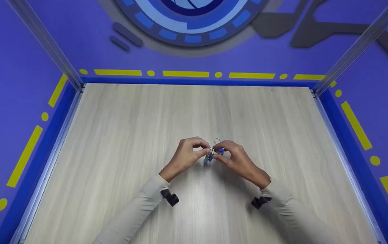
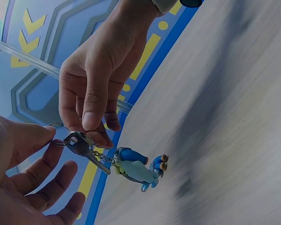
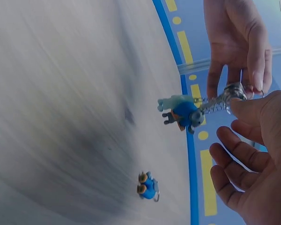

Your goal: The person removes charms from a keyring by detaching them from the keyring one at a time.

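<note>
While both pinch the keyring (image 2: 75,140), left hand (image 1: 185,154) and right hand (image 1: 236,159) dangle apparently 2 figurines (image 2: 136,168).

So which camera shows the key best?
The left wrist view: the key shows close and whole, pinched on its ring between both hands, with little figures dangling below. The right wrist view shows only its metal head; the head view shows just a speck.

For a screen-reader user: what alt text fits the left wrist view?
Two hands, the right hand and left hand, pinch a key ring with a key above a wooden table. Small blue figures dangle from it on a chain.
</note>
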Action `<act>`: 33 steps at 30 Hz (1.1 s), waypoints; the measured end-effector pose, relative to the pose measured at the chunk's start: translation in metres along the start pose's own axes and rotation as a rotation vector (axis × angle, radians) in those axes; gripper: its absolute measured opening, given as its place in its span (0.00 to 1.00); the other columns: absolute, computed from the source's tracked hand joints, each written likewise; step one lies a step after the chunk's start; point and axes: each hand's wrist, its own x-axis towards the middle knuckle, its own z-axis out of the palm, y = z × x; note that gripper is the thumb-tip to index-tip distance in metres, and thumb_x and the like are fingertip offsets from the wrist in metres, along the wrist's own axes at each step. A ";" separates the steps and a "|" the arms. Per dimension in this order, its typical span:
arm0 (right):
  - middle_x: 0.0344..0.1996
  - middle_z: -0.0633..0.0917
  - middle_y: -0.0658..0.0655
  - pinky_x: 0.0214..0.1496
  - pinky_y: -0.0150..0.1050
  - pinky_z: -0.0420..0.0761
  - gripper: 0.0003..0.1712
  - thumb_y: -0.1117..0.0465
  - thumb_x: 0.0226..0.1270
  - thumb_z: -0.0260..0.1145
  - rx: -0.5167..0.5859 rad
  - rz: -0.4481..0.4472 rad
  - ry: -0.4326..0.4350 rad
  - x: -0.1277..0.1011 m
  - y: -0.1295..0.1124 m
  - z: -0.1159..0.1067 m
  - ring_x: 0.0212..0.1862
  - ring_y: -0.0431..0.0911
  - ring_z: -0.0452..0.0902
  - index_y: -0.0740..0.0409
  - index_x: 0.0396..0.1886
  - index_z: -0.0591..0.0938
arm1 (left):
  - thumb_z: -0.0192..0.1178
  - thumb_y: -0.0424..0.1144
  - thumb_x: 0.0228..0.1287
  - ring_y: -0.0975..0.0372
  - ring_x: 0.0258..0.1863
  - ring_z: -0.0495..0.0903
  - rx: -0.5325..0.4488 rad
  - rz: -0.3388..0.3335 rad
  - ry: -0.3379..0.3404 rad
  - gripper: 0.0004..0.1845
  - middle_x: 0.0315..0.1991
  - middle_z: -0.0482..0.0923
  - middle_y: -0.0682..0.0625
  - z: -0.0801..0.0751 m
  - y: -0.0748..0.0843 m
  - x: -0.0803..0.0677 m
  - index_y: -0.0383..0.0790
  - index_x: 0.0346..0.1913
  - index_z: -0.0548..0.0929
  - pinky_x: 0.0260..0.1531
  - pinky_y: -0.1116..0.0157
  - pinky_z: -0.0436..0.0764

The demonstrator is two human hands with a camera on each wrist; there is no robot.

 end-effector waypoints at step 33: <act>0.41 0.92 0.53 0.47 0.53 0.89 0.05 0.70 0.74 0.75 0.035 -0.046 0.101 0.002 -0.007 0.000 0.44 0.47 0.88 0.57 0.43 0.92 | 0.72 0.31 0.73 0.59 0.48 0.89 0.024 -0.003 -0.011 0.02 0.42 0.92 0.51 -0.001 0.000 -0.001 0.36 0.42 0.94 0.62 0.51 0.85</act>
